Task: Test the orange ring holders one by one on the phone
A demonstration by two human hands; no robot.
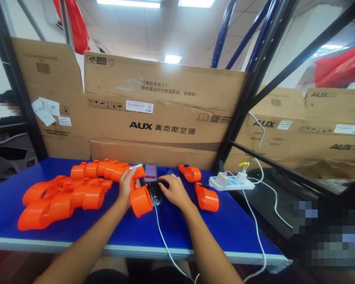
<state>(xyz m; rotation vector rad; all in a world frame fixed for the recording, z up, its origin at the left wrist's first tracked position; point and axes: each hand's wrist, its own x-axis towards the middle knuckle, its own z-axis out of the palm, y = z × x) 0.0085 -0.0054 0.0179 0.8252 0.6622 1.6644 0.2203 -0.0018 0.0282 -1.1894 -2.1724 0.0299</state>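
Note:
My left hand is closed around an orange plastic band with a wide, cuff-like loop, held upright over the middle of the table. Small black parts with a white cable lie between my hands. Bent fingers of my right hand pinch at the edge of these black parts; their exact shape is too small to tell. Just behind stands a phone with a lit screen. Two more orange bands with black pieces attached lie to the right of my right hand.
Rows of orange bands cover the left of the blue table. A white power strip with chargers sits at the right edge, its cables hanging past the front. Cardboard walls the back; a black rack post rises right.

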